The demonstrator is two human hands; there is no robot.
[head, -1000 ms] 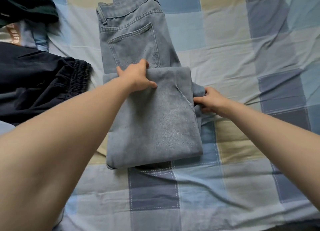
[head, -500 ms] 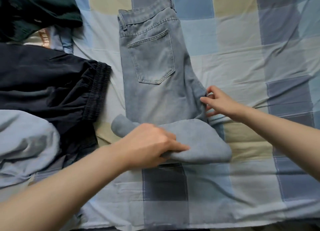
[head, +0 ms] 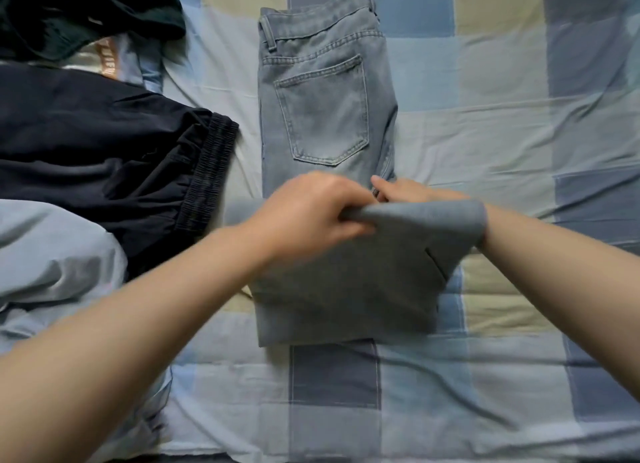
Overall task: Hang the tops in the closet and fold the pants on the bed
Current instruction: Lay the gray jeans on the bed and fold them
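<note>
Fingers of the left hand (head: 311,213) were curled around the raised fold of the light grey-blue denim jeans (head: 322,116), gripping it at the middle of the checked blue, grey and beige bedsheet (head: 502,133). Beside it, touching, the right hand (head: 412,190) lay mostly under the same fold; whether its fingers gripped the cloth could not be told. Left of the jeans lay black elastic-waisted trousers (head: 104,150), a pale blue garment (head: 52,254) and a dark green garment (head: 69,15).
</note>
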